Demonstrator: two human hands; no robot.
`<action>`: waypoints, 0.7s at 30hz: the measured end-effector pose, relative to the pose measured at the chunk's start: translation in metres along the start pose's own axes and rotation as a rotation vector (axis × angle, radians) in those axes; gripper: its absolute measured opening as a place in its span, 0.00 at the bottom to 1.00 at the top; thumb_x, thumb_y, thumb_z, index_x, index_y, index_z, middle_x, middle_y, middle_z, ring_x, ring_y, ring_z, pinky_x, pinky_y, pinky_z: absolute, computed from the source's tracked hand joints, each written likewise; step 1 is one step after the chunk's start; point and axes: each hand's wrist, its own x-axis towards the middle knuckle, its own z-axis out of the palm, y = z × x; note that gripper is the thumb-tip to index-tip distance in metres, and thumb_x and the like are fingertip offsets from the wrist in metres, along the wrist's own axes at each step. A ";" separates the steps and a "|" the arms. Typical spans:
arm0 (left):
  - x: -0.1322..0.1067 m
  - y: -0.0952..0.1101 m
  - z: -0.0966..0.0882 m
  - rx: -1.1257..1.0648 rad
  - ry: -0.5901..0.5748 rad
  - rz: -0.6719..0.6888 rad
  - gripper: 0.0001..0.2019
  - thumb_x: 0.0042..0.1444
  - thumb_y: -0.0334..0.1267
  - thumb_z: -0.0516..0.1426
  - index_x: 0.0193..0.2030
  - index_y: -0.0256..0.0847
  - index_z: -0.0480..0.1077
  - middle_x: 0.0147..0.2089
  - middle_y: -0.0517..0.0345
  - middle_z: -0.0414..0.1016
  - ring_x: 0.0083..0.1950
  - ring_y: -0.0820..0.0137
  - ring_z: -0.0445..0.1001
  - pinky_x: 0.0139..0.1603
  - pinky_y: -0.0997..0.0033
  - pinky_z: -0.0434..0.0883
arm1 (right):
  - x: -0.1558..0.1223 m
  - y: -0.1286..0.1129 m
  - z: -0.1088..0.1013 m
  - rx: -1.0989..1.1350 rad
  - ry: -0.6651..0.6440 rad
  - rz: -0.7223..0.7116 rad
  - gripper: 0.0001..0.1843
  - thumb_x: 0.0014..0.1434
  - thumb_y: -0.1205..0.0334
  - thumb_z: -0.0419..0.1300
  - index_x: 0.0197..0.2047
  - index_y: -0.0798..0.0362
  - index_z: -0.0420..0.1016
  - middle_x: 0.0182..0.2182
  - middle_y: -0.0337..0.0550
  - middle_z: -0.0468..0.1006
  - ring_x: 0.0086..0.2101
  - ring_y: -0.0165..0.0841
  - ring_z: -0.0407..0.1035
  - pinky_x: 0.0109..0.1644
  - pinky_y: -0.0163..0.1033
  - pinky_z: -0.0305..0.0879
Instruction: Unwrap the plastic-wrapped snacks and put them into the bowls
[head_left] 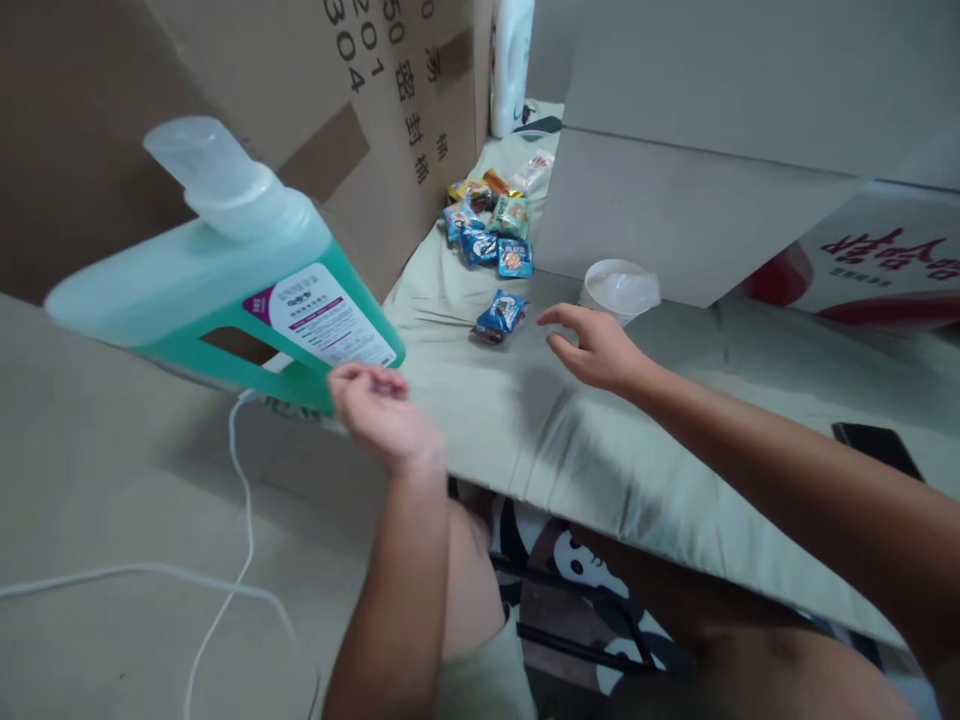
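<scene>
My left hand is closed on the bottom corner of a large teal detergent bottle, which tilts up to the left with its clear cap on top. My right hand hovers open over the pale green cloth, fingers spread. It is just right of a blue snack packet and just below a white lidded cup. Nothing is in the right hand.
Several snack packets lie in a pile further back. A big cardboard box stands at the left, and a white box flap at the right. A white cable trails at lower left. A black phone lies right.
</scene>
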 end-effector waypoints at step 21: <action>0.050 -0.100 0.055 0.277 -0.140 -0.105 0.08 0.53 0.36 0.53 0.24 0.46 0.63 0.19 0.63 0.60 0.22 0.71 0.59 0.26 0.67 0.53 | 0.388 0.154 0.069 -0.197 0.425 0.269 0.18 0.62 0.42 0.65 0.39 0.50 0.75 0.57 0.56 0.74 0.68 0.58 0.53 0.70 0.84 0.38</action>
